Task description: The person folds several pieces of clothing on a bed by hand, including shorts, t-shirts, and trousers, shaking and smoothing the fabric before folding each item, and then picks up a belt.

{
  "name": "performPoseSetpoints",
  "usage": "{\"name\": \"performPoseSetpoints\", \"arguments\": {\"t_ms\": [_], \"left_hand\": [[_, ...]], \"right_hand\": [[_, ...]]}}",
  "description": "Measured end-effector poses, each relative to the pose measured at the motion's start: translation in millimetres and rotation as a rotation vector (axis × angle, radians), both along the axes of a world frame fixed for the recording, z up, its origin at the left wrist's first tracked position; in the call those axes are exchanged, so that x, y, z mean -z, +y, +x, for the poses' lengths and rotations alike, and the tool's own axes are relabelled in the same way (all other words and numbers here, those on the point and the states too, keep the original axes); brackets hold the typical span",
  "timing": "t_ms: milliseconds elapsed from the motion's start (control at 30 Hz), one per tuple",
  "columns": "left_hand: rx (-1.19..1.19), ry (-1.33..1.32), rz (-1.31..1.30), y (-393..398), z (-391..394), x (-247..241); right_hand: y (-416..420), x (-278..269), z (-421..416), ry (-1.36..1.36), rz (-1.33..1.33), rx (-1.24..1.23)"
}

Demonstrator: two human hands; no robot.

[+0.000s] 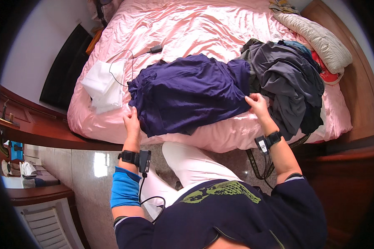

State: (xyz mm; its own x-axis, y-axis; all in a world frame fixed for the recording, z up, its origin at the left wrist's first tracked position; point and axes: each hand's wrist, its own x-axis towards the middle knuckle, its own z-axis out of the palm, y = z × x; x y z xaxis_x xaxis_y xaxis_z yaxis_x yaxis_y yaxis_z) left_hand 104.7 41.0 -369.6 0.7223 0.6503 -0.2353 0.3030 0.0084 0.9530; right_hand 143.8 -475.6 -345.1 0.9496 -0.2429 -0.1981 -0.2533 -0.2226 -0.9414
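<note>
A dark purple-blue cloth garment (190,93) lies spread, with wrinkles, near the front edge of the bed (205,18). At its left end, my left hand (132,123) pinches the edge between thumb and fingers. My right hand (258,104) grips the garment's right edge, close to a heap of clothes. Which kind of garment it is, I cannot tell. The heap's grey garment (277,71) lies just to the right of it, over darker pieces.
White folded cloth or packaging in clear plastic (104,84) lies on the left of the bed, beside a thin cable with a black connector (156,49). A rolled pale quilted pillow (318,40) rests at the right edge. A strap (254,165) hangs below the bed's front.
</note>
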Motion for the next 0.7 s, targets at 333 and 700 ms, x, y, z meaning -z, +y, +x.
{"name": "performPoseSetpoints", "arguments": {"t_ms": [333, 700], "left_hand": [[0.234, 0.06, -0.146, -42, -29, -8], [0.323, -0.183, -0.698, -40, -53, -35]], "right_hand": [[58, -6, 103, -0.242, -0.056, 0.34], [299, -105, -22, -0.724, -0.592, -1.1]]}}
